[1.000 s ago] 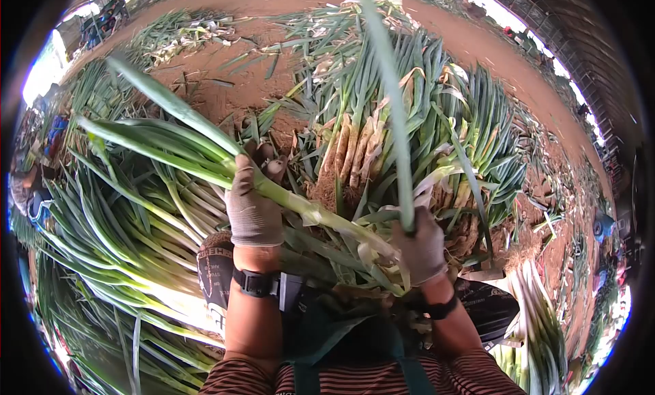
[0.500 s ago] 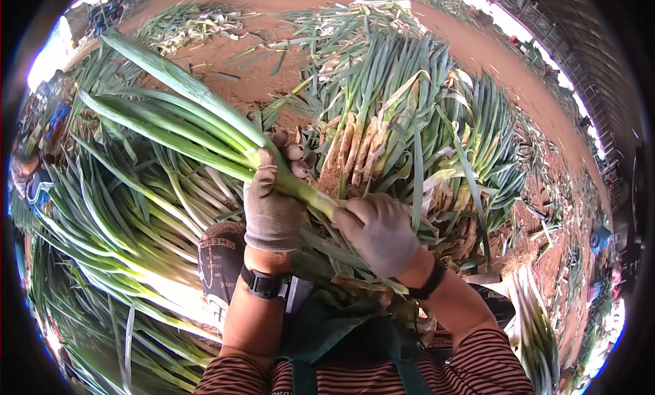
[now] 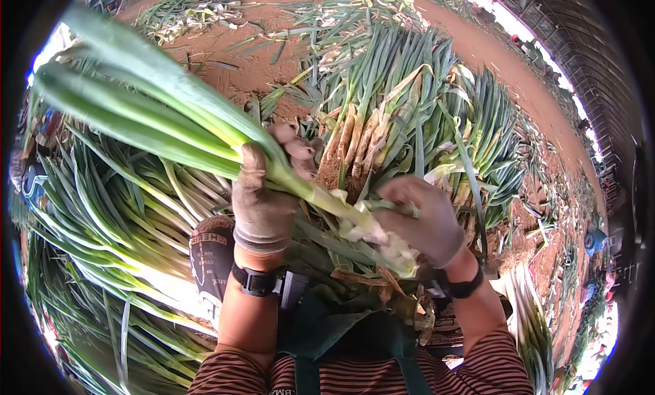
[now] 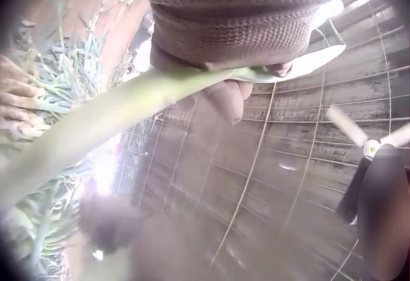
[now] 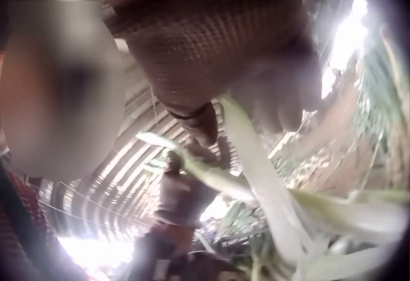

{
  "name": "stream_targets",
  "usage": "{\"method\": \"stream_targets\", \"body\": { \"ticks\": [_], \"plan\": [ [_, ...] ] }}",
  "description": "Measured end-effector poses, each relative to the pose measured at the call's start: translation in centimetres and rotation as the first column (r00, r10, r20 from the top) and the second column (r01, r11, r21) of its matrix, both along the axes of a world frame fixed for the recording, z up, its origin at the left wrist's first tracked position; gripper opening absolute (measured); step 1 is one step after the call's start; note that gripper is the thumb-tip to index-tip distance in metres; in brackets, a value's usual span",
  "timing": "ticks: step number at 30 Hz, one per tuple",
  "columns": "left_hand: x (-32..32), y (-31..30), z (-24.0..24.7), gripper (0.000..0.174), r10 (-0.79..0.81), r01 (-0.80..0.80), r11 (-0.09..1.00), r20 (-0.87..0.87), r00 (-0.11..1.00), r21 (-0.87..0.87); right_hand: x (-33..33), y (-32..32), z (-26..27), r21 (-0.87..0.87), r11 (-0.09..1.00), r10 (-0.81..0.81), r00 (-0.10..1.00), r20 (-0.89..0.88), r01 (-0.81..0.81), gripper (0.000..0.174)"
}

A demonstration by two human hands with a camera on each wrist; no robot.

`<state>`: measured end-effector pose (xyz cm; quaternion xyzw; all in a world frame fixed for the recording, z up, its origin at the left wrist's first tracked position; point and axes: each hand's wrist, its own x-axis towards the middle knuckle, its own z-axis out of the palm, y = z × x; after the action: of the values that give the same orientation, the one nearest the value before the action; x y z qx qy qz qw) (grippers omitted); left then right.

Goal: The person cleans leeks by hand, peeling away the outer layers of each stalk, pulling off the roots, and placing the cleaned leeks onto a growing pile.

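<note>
My gloved left hand point(image 3: 263, 210) grips a thick green onion point(image 3: 321, 198) around its stalk, its green leaves fanning up to the left. The pale lower end slants down to the right, with loose, ragged outer layers. Beside that end is my gloved right hand point(image 3: 426, 221), slightly blurred. In the right wrist view, a pale strip of outer leaf point(image 5: 256, 172) runs from between the thumb and fingers of the right hand down to the stalk. The left wrist view shows the bare stalk point(image 4: 122, 111) passing under the left glove.
A large pile of green onions point(image 3: 123, 238) lies on the left. Ahead stands a bundle with earthy roots point(image 3: 355, 146) and dark green tops. Pale-stemmed onions point(image 3: 529, 320) lie at the right. Leaf scraps point(image 3: 341, 248) cover the lap area, and brown soil point(image 3: 273, 67) lies beyond.
My right hand has let go of a long green leaf, taken hold on the stalk, then moved right with a strip. The left hand keeps its grip while the onion's leaves swing left.
</note>
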<state>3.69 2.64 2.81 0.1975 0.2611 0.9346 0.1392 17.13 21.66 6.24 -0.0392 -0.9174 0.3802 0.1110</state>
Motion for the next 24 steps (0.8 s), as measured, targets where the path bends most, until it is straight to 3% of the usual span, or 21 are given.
{"method": "stream_targets", "body": {
  "ticks": [1,2,3,5,6,9,10,12,15,18,21,24],
  "plan": [
    [0.3,0.2,0.0,0.049,-0.038,0.039,0.999,0.029,0.999,-0.016,-1.7,-1.5,-0.1,-0.046,0.997,0.054,0.992,-0.118,-0.06,0.027],
    [1.1,0.5,0.7,0.064,0.004,0.0,1.0,0.157,0.988,-0.024,-3.0,-2.8,-0.3,-0.087,0.988,0.102,0.967,-0.234,-0.125,0.025],
    [1.1,0.4,0.4,0.069,-0.026,0.026,1.0,0.124,0.992,0.007,-3.9,-3.7,0.2,-0.236,0.964,0.111,0.992,-0.051,-0.12,0.024],
    [0.8,0.2,-0.1,0.079,-0.084,0.08,0.994,0.054,0.995,0.071,-5.1,-5.1,1.6,-0.495,0.869,0.196,0.932,0.303,-0.022,0.022],
    [1.1,0.3,0.5,0.085,-0.084,0.076,0.991,0.072,0.994,0.109,-5.5,-5.3,1.0,-0.491,0.87,0.18,0.951,0.25,-0.035,0.023],
    [-0.1,-0.7,0.0,0.088,-0.13,0.136,0.99,-0.125,0.984,0.041,-6.1,-4.5,0.0,-0.598,0.796,0.301,0.921,0.247,-0.099,0.026],
    [0.7,-0.6,0.1,0.092,-0.106,0.106,0.994,-0.012,0.994,0.011,-6.1,-4.3,0.0,-0.639,0.765,0.316,0.911,0.266,-0.079,0.024],
    [0.8,-0.2,0.0,0.088,-0.046,0.046,0.999,-0.075,0.996,-0.007,-6.0,-3.9,0.4,-0.712,0.702,0.338,0.893,0.298,-0.028,0.02],
    [0.3,-0.3,-0.1,0.087,-0.024,0.021,1.0,-0.146,0.989,-0.019,-5.5,-4.9,1.9,-0.554,0.833,0.19,0.946,0.263,-0.013,0.014],
    [0.1,-0.4,-0.3,0.087,-0.059,0.062,0.998,-0.176,0.983,0.012,-5.4,-4.6,-0.2,-0.661,0.75,0.275,0.911,0.307,-0.003,0.016],
    [0.1,-0.3,-0.4,0.086,-0.093,0.109,0.991,-0.191,0.977,0.073,-5.9,-2.8,-1.4,-0.562,0.823,0.337,0.869,0.364,-0.084,0.017],
    [0.2,-0.6,0.4,0.083,-0.094,0.115,0.984,-0.153,0.984,0.136,-4.4,-4.0,0.1,-0.673,0.736,0.17,0.942,0.288,0.073,0.016]
  ]
}}
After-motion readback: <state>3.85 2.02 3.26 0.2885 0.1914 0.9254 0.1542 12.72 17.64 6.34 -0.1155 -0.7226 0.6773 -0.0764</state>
